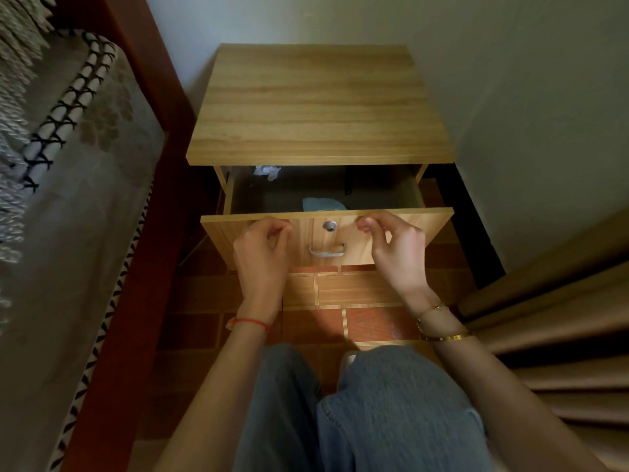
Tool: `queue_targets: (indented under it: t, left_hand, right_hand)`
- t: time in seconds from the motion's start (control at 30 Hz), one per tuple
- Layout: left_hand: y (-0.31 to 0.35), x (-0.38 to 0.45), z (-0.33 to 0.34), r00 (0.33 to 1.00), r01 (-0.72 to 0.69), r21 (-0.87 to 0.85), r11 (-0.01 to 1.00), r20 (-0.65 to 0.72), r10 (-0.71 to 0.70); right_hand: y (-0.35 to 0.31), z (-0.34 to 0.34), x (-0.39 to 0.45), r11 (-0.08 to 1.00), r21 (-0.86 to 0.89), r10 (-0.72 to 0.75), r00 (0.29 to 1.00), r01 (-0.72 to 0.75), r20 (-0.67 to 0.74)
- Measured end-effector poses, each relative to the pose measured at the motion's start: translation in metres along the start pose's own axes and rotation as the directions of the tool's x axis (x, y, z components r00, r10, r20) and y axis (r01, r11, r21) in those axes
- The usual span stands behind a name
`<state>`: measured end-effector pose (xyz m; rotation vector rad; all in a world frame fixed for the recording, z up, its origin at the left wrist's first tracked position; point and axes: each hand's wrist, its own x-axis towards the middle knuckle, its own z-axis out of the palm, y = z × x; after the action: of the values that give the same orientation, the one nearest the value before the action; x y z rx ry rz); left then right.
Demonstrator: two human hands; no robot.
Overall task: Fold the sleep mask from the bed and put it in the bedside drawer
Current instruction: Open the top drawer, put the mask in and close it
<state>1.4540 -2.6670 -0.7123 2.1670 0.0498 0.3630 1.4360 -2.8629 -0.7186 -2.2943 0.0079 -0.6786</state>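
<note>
A light wood-grain bedside cabinet (320,107) stood against the pale wall, its top drawer (401,229) pulled out toward the person. At nine o'clock from it ran a red-brown wooden bed frame (136,212) carrying a grey fringed bedspread (51,185); at four o'clock hung tan pleated curtains (551,321). Orange floor tiles (343,301) showed below the drawer, and blue-jeaned knees (391,413) filled six o'clock.

Inside the drawer, a crumpled white scrap (267,171) lay at eleven o'clock near the back. The folded pale teal sleep mask (321,204) sat at the front centre, just behind the drawer front, which hid its lower edge; in the dim interior its fold could not be made out clearly.

The left hand (262,257) and the right hand (396,250) hovered before the drawer front, either side of the round silver lock (329,225) and metal handle (326,251). Both had fingers loosely curled, thumb near fingertips, holding nothing. Whether the fingertips touched the drawer's top edge could not be told.
</note>
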Motion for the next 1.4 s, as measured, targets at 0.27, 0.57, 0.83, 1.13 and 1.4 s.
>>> queue_targets:
  t: [0.27,0.57,0.83,1.13,1.4]
  left_hand:
    - [0.001,0.039,0.015,1.0,-0.019,-0.034,0.999,-0.002,0.019]
    - [0.002,0.079,0.031,1.0,-0.002,-0.032,1.0,0.013,0.002]
    - [-0.004,0.087,0.038,0.991,-0.094,0.062,0.994,0.104,0.088]
    - [-0.003,0.078,0.038,0.976,-0.137,0.104,0.985,0.186,0.116]
    - [-0.006,0.065,0.032,0.95,-0.189,0.151,0.97,0.28,0.141]
  right_hand:
    - [0.011,0.018,0.039,0.995,0.066,0.067,0.997,-0.069,0.024]
    - [0.02,0.032,0.074,0.972,0.141,0.17,0.977,-0.188,0.131]
    - [0.03,0.039,0.084,0.963,0.171,0.164,0.956,-0.209,0.242]
    - [0.031,0.035,0.076,0.99,0.068,0.094,0.935,-0.124,0.341]
    - [0.03,0.027,0.064,0.996,-0.067,0.085,0.906,-0.063,0.414]
